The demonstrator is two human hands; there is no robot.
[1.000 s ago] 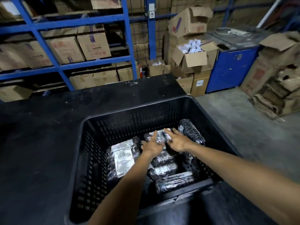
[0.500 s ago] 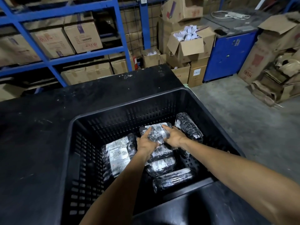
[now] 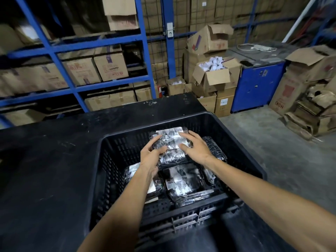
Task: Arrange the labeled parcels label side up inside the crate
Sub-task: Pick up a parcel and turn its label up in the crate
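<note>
Inside the crate (image 3: 109,179), against its near wall: one slim black-wrapped parcel (image 3: 194,198). Just beyond it, mid-crate, a broader one (image 3: 181,179) with white label patches facing up. By the crate's left wall, a third (image 3: 132,170), label up, partly hidden under the left forearm. By the crate's right wall, a fourth (image 3: 215,151), dark side showing, and perhaps a fifth below it, too blurred to confirm.

Toward the crate's far wall: held parcel (image 3: 171,142), now raised higher and further back than a second ago, when it sat low among the others. Left hand (image 3: 151,155) with fingers (image 3: 157,138) curled round its left edge; right hand (image 3: 197,150) with fingers (image 3: 192,135) spread flat, pressing its right side. White label on top. Probably mid-placement, with the label side already correct and only setting down left.

Count: one crate, two hands, five parcels sure, maybe six.

Left of and behind the crate: black desk (image 3: 45,160). Beyond the crate: blue shelving (image 3: 145,51) with cardboard boxes, and a blue cabinet (image 3: 254,84) to the far right.
</note>
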